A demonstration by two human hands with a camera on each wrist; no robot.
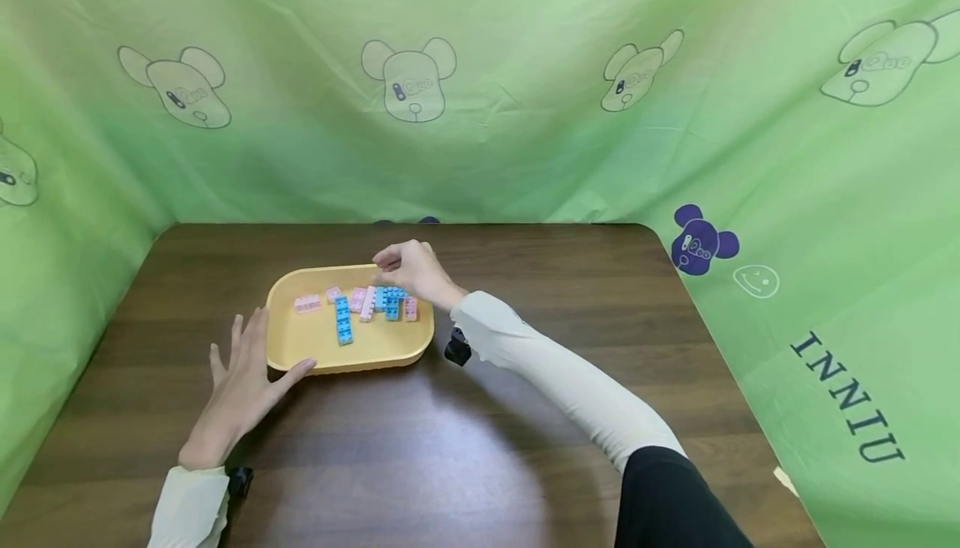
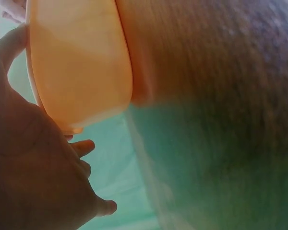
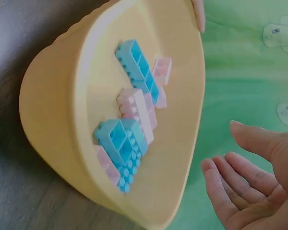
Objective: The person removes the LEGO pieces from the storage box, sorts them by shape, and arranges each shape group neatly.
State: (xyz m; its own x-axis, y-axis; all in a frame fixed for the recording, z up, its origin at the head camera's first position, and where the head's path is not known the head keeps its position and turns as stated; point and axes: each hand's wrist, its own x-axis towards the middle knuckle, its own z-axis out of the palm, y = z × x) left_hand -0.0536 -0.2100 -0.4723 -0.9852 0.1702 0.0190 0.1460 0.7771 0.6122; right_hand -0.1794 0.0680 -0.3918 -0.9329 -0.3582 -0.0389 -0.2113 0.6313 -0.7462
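A yellow tray (image 1: 307, 344) holds several blue and pink toy building bricks. My left hand (image 1: 243, 390) is at the tray's left end, fingers spread and thumb along the near rim. In the left wrist view, that hand (image 2: 36, 163) lies against the tray's wall (image 2: 81, 67). Over the far right rim is my right hand (image 1: 420, 271). The right wrist view shows this hand (image 3: 252, 191) with loosely bent fingers, thumb apart and nothing between them. A long blue brick (image 1: 343, 321) lies left of a cluster with a pale pink brick (image 1: 367, 304) and a blue brick (image 1: 392, 308).
The tray stands on a dark wooden table (image 1: 540, 281). A green curtain (image 1: 510, 165) with printed bear faces surrounds the table at the back and sides. Another pink brick (image 1: 307, 304) lies at the tray's left.
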